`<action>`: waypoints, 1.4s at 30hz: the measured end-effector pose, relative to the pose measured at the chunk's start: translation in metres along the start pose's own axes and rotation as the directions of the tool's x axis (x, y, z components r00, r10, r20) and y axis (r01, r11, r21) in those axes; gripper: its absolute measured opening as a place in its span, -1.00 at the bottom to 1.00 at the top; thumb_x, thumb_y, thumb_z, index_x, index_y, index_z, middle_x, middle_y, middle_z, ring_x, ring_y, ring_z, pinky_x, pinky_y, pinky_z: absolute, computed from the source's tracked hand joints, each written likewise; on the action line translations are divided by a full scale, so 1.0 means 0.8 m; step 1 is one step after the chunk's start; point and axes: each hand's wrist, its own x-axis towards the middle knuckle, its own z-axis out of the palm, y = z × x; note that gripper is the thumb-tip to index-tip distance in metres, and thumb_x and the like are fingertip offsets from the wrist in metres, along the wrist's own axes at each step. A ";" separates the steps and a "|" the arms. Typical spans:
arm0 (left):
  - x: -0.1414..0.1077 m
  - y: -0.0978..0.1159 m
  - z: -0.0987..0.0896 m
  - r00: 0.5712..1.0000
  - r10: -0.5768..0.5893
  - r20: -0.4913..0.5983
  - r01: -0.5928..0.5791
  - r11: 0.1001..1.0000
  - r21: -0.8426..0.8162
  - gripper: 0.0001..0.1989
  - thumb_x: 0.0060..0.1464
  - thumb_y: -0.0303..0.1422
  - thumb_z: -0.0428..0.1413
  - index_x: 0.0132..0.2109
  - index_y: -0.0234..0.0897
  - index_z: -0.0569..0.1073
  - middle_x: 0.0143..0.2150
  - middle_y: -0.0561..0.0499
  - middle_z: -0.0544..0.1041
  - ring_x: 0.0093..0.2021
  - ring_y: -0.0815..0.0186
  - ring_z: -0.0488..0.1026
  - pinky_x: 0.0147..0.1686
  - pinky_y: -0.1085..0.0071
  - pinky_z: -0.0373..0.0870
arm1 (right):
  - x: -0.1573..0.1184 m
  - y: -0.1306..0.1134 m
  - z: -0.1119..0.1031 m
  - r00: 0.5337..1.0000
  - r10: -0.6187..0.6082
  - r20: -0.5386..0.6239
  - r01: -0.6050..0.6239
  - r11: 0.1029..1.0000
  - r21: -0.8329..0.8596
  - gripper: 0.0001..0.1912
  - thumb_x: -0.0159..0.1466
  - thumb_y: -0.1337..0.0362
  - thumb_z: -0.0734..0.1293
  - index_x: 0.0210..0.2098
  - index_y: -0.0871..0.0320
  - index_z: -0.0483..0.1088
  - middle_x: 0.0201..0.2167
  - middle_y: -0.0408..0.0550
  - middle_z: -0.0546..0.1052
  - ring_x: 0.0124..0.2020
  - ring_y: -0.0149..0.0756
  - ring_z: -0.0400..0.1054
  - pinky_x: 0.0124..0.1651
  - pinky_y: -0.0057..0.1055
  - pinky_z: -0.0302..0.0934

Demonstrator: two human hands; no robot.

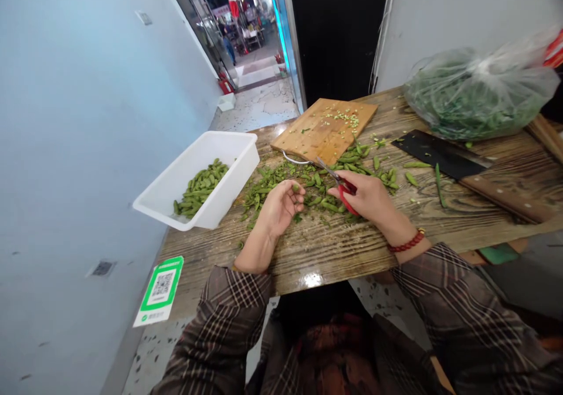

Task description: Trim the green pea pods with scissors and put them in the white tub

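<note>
- At the centre of the frame, the left hand (281, 206) lies on the table (334, 254), fingers curled around one green pod (295, 188) pinched at the fingertips.
- Just right of it, the right hand (367, 198) grips red-handled scissors (338, 185); the blades point up-left, slightly parted, their tips near the held pod.
- Both hands rest in a heap of pods (316, 186) strewn across the wet wood.
- Left of centre, a white tub (237, 166) sits at the table's edge, partly filled with pods.
- Above the hands lies a cutting board (316, 134) with small green scraps on it.
- To the right, a cleaver (457, 166) lies flat with its dark blade toward the heap; a few pods lie beside it.
- In the upper right, a clear bag (475, 93) bulges with greens.
- A red bead bracelet (407, 244) circles the right wrist.
</note>
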 end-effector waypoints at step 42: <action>0.005 -0.018 -0.006 0.966 0.258 -0.030 -0.223 0.880 0.419 -0.78 -0.19 -0.37 0.32 -0.30 -0.32 0.61 -0.33 -0.01 0.58 -0.31 0.37 0.44 -0.21 0.45 0.33 | -0.003 -0.007 0.002 0.960 -0.080 0.268 0.071 0.997 0.043 -0.55 0.16 0.00 0.38 -0.03 0.10 0.45 -0.41 -0.09 0.51 -0.44 -0.33 0.33 -0.35 -0.43 0.17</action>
